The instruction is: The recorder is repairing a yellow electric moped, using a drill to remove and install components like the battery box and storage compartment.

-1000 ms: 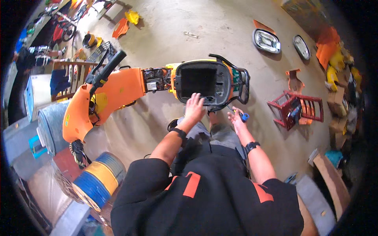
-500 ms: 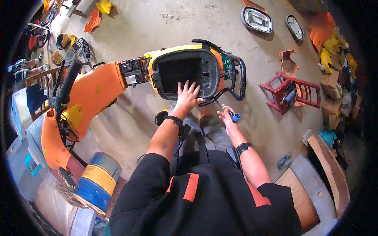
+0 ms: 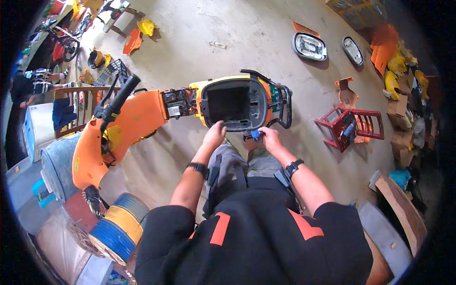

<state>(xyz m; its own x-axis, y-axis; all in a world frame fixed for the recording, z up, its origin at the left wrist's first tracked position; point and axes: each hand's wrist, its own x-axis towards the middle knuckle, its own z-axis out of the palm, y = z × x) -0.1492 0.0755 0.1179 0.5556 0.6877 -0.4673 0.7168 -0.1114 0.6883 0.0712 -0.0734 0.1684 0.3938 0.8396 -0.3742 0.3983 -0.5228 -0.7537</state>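
Before me an orange and yellow scooter (image 3: 137, 107) stands with its seat off and its dark storage bucket (image 3: 260, 107) uncovered. My right hand (image 3: 271, 141) pinches a blue plug connector (image 3: 257, 135) just below the bucket's near right corner. At the bucket's near left rim is my left hand (image 3: 214, 135), fingers drawn together; what they hold, if anything, is hidden. Left of the bucket, an exposed wiring bay (image 3: 178, 102) shows bare parts. A black grab rail (image 3: 287, 107) curves round the scooter's rear.
A red stool (image 3: 349, 126) stands at the right. Two oval seat-like parts (image 3: 309, 46) lie on the floor farther off. A blue and yellow drum (image 3: 118, 228) is at the lower left. Yellow and orange panels (image 3: 394, 66) are piled at the right wall. Another person's legs (image 3: 42, 88) show at far left.
My left hand has drawn back from over the bucket to its near rim, its fingers closing. My right hand has brought the blue connector up and left, nearer the bucket.
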